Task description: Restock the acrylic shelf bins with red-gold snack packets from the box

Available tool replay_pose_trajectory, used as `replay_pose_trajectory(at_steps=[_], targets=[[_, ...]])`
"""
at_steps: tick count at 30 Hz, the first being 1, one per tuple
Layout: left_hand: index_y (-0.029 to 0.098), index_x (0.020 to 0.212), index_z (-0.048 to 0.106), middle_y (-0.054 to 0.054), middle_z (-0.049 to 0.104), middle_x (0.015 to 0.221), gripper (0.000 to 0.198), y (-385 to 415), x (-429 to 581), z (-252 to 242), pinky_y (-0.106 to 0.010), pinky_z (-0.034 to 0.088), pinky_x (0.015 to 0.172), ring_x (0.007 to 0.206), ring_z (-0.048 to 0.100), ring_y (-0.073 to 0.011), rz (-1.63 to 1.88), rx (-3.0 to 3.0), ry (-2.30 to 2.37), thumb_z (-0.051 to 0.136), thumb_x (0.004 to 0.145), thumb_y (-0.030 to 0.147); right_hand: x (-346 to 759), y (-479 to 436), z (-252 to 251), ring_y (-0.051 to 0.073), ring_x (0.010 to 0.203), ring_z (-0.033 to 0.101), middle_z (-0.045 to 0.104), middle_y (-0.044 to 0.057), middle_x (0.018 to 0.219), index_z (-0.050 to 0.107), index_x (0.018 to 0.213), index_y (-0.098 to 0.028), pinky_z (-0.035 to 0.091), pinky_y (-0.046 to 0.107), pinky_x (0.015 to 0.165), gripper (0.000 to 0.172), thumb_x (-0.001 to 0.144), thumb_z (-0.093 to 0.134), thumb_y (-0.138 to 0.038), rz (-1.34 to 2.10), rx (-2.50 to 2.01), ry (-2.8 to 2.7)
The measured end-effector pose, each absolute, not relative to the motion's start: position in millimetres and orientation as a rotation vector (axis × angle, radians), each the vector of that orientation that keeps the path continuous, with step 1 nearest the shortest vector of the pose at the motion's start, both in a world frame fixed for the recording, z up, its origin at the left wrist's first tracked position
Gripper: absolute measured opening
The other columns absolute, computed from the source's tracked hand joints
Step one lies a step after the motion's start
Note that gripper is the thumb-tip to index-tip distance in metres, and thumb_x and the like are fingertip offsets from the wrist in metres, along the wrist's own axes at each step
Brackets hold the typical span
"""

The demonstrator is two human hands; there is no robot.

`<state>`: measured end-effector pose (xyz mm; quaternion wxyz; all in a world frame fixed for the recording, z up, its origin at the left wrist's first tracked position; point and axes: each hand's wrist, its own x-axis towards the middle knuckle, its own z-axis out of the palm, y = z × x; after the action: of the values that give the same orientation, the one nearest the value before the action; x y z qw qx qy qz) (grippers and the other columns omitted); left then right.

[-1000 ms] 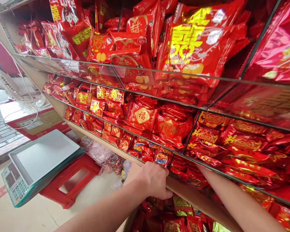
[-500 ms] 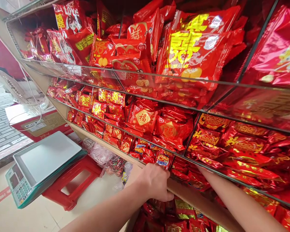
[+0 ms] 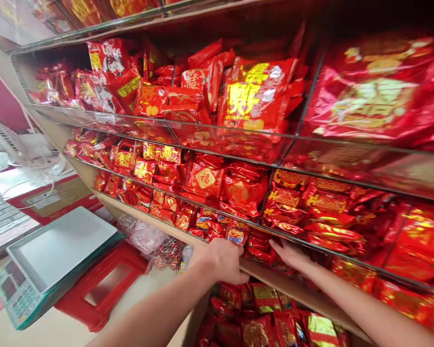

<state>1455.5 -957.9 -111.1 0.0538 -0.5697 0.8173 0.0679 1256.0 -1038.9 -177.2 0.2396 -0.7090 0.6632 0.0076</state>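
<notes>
My left hand [image 3: 222, 260] curls over the front edge of a wooden shelf [image 3: 275, 282], its fingers wrapped round the board just under a small red packet [image 3: 236, 235]. My right hand [image 3: 291, 255] reaches under the glass front of the same shelf, fingers stretched out and lying against the red snack packets [image 3: 260, 243] in the bottom bin. Its fingertips are partly hidden among the packets. Behind the glass front [image 3: 210, 137] of the shelves above, bins hold many red and gold foil packets [image 3: 253, 101].
A weighing scale [image 3: 54, 258] sits on a red plastic stool [image 3: 101, 289] at the lower left. Clear bags of sweets [image 3: 155, 241] lie by the shelf base. A cardboard box [image 3: 50, 193] and a white fan stand behind. More red packets [image 3: 271, 318] fill the lowest shelf.
The view has pulled back and tilted up, so a higher shelf shows. My right hand, hidden behind the glass before, has drawn back into sight. My left hand keeps its hold on the shelf edge.
</notes>
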Motion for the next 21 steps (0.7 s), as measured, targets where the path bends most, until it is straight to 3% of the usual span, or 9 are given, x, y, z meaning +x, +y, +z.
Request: replay_pose_trajectory(at_steps=[3,8,11,12,14,16,18,21], targets=[[0.022,0.074,0.062,-0.007,0.065,0.068,0.039,-959,1456,-112,-0.036,0.049,0.058,0.066,0.062,-0.0258,0.173,-1.731,2.492,0.044,0.058,0.053,1233,-1004,-153,0.023,0.11,0.044,0.05,0.01,0.119,0.053,0.111,-0.017,0.034,0.037,0.093,0.046,0.082,0.033,-0.047,-0.031,-1.97,1.703],[0.023,0.075,0.062,-0.006,0.065,0.07,0.035,-960,1454,-117,-0.035,0.046,0.061,0.068,0.061,-0.0245,0.126,-1.735,2.504,0.045,0.06,0.05,1215,-901,-125,0.019,0.109,0.045,0.054,0.007,0.113,0.057,0.097,-0.02,0.034,0.035,0.094,0.027,0.083,0.038,-0.032,-0.695,-2.297,1.387],[0.023,0.075,0.062,-0.006,0.065,0.072,0.033,-959,1452,-117,-0.034,0.045,0.062,0.07,0.061,-0.0243,0.105,-1.726,2.519,0.045,0.062,0.048,1217,-850,-153,0.022,0.105,0.048,0.058,0.006,0.108,0.06,0.095,-0.022,0.038,0.038,0.091,0.023,0.077,0.047,-0.022,-0.442,-2.497,1.078],[0.023,0.076,0.062,-0.006,0.065,0.074,0.032,-958,1452,-116,-0.034,0.045,0.063,0.071,0.061,-0.024,0.1,-1.723,2.522,0.046,0.062,0.047,1219,-841,-170,0.025,0.108,0.046,0.054,0.008,0.115,0.059,0.1,-0.021,0.037,0.04,0.092,0.028,0.073,0.05,-0.02,-0.301,-2.455,1.135],[0.024,0.077,0.063,-0.005,0.065,0.077,0.031,-956,1451,-114,-0.033,0.044,0.064,0.072,0.06,-0.0234,0.091,-1.721,2.528,0.046,0.062,0.046,1220,-833,-207,0.029,0.121,0.03,0.032,0.012,0.134,0.047,0.118,-0.017,0.03,0.042,0.097,0.054,0.065,0.056,-0.018,-0.105,-2.26,1.372],[0.024,0.077,0.063,-0.005,0.065,0.079,0.03,-954,1450,-114,-0.032,0.044,0.064,0.073,0.06,-0.0225,0.086,-1.723,2.528,0.047,0.062,0.046,1222,-832,-240,0.029,0.125,0.019,0.02,0.014,0.138,0.033,0.128,-0.013,0.024,0.039,0.101,0.072,0.06,0.059,-0.017,-0.048,-2.062,1.583],[0.025,0.078,0.063,-0.004,0.065,0.08,0.031,-952,1450,-114,-0.031,0.043,0.065,0.075,0.06,-0.0219,0.083,-1.732,2.523,0.047,0.063,0.047,1223,-831,-264,0.026,0.125,0.023,0.026,0.012,0.136,0.033,0.128,-0.013,0.023,0.036,0.101,0.07,0.062,0.055,-0.015,-0.056,-1.984,1.643],[0.025,0.08,0.062,-0.004,0.065,0.079,0.032,-950,1450,-114,-0.031,0.043,0.064,0.075,0.06,-0.0218,0.09,-1.753,2.507,0.047,0.063,0.048,1227,-824,-285,0.024,0.116,0.039,0.045,0.011,0.125,0.041,0.123,-0.016,0.029,0.033,0.097,0.061,0.063,0.045,-0.005,-0.062,-1.968,1.599]])
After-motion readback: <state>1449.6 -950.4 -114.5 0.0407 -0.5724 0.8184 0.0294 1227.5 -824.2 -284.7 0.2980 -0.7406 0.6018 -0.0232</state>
